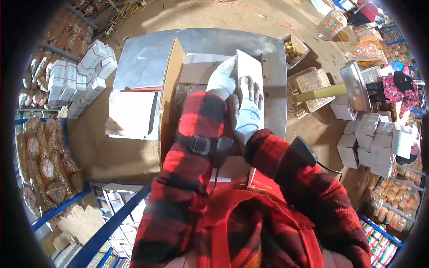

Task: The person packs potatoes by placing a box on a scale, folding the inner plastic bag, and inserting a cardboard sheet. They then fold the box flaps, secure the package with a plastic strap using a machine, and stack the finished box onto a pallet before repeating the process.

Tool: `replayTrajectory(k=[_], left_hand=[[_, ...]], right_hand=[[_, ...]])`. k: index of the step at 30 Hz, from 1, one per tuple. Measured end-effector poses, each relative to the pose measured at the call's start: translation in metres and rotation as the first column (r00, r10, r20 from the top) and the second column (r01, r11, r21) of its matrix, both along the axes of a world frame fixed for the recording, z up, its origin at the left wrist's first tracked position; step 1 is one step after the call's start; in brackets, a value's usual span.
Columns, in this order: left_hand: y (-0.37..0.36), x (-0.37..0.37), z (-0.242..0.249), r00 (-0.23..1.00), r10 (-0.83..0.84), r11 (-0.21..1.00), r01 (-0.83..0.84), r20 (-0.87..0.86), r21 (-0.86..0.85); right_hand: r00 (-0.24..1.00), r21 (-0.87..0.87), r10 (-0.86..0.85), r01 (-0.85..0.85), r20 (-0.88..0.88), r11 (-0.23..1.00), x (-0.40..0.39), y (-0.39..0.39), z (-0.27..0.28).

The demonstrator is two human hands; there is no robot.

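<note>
An open cardboard box stands on the metal table point(147, 53), its brown left flap point(173, 71) upright and its white right flap point(249, 67) raised. My left hand point(223, 79), in a white glove, reaches to the inner side of the right flap; its fingertips are partly hidden. My right hand point(249, 105), gloved too, lies against that flap with its fingers over the white face, closed on it. Something in clear plastic point(182, 93) shows inside the box, largely covered by my left arm.
White sheets point(132, 114) lie at the table's left edge. Stacked white boxes point(96, 64) stand at the left, more boxes point(366, 143) at the right. Beside the table are a box of round brown items point(292, 50) and plastic baskets point(313, 85). A person point(397, 91) is at the far right.
</note>
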State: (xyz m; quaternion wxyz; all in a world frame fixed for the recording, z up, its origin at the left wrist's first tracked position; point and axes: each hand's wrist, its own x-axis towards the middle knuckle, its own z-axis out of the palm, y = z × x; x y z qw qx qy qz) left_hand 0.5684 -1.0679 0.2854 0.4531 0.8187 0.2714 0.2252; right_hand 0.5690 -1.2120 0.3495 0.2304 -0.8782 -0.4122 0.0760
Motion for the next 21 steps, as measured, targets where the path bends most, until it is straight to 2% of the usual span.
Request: replayTrajectory(k=[1,2,5,6,7,9,10,11,13,14,15,17,18,19,21], left_hand=[[-0.001,-0.003,-0.001,0.993,-0.001,0.991,0.017,0.120,-0.135],[-0.003,-0.005,-0.004,0.991,0.029,0.998,-0.023,0.129,-0.053],[-0.028,-0.034,0.040,0.987,0.157,0.970,-0.149,-0.024,0.194],[-0.040,-0.049,0.056,0.954,0.244,0.917,-0.168,-0.174,0.363],[-0.063,-0.070,0.076,0.928,0.284,0.854,-0.130,-0.242,0.504],[-0.105,-0.102,0.092,0.909,0.288,0.783,-0.042,-0.301,0.621],[-0.128,-0.113,0.085,0.895,0.292,0.765,-0.008,-0.336,0.644],[-0.145,-0.119,0.072,0.881,0.299,0.745,0.024,-0.366,0.667],[-0.155,-0.121,0.057,0.967,0.229,0.767,-0.109,-0.111,0.633],[-0.160,-0.122,0.050,0.973,0.231,0.783,-0.177,-0.014,0.596],[-0.164,-0.121,0.049,0.961,0.258,0.775,-0.146,-0.097,0.615],[-0.166,-0.118,0.044,0.910,0.331,0.755,-0.095,-0.252,0.648],[-0.164,-0.113,0.039,0.849,0.362,0.735,-0.005,-0.385,0.679],[-0.164,-0.110,0.036,0.833,0.369,0.732,0.014,-0.413,0.682],[-0.165,-0.106,0.032,0.804,0.376,0.727,0.052,-0.460,0.685]], right_hand=[[1.000,0.027,0.011,-0.011,-0.017,1.000,0.002,0.000,-0.003],[0.999,0.053,0.016,-0.014,-0.037,0.998,0.004,0.000,-0.006],[1.000,0.100,-0.004,0.002,0.022,0.995,0.003,0.002,-0.015],[0.999,0.179,-0.031,0.026,0.026,0.983,0.002,0.003,-0.019],[0.999,0.163,-0.029,0.023,0.032,0.986,0.002,0.001,-0.020],[0.999,0.132,-0.011,0.005,0.040,0.991,0.006,0.002,-0.026],[0.999,0.220,0.026,-0.031,0.026,0.975,0.009,-0.001,-0.031],[0.996,0.256,0.061,-0.043,-0.064,0.966,0.011,-0.005,-0.022],[0.987,0.333,0.140,-0.105,-0.084,0.937,0.020,-0.012,-0.029],[0.970,0.404,0.188,-0.112,-0.155,0.908,0.024,-0.017,-0.032],[0.953,0.415,0.215,-0.111,-0.213,0.903,0.025,-0.023,-0.031],[0.938,0.462,0.266,-0.138,-0.223,0.876,0.025,-0.029,-0.034],[0.919,0.572,0.295,-0.099,-0.262,0.814,0.023,-0.028,-0.035],[0.930,0.595,0.305,-0.128,-0.207,0.794,0.022,-0.029,-0.035],[0.968,0.502,0.211,-0.115,-0.138,0.857,0.007,-0.044,-0.030]])
